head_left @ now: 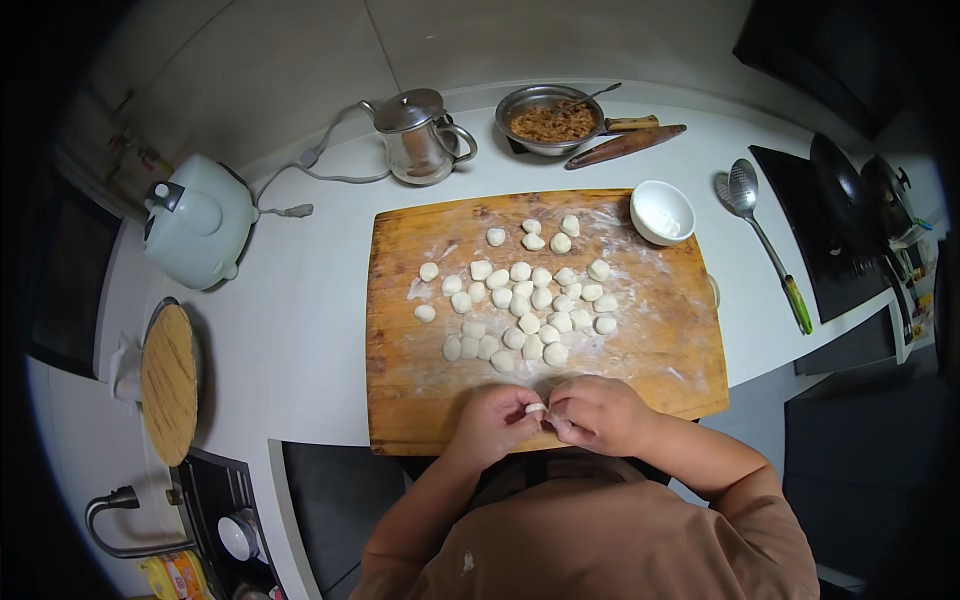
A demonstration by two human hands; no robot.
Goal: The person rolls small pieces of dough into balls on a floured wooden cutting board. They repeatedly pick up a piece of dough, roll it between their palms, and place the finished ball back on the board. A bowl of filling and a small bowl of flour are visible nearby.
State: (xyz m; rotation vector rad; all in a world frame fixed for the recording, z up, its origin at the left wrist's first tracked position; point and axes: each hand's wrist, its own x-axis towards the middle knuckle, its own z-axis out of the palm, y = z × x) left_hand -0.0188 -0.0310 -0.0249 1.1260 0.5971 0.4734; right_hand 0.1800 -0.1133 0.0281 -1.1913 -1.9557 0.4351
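At the near edge of a floured wooden cutting board (pixel 400 390), my left hand (pixel 492 425) and my right hand (pixel 600 415) meet. A small white piece of dough (pixel 535 408) is pinched between their fingertips; the fingers hide part of it. Both hands are closed, with fingers curled in. Just beyond them, many small round pieces of dough (pixel 541 298) lie loosely grouped across the middle of the board, and several more sit farther back. A white bowl (pixel 662 212) with white powder, which looks like flour, stands on the board's far right corner.
Behind the board stand a metal kettle (pixel 420 145) and a metal pan (pixel 550 120) of brown filling with a spoon. A tapered wooden rolling pin (pixel 627 147) lies beside the pan. A slotted spoon (pixel 765 235) rests at right; a pale green appliance (pixel 205 220) stands left.
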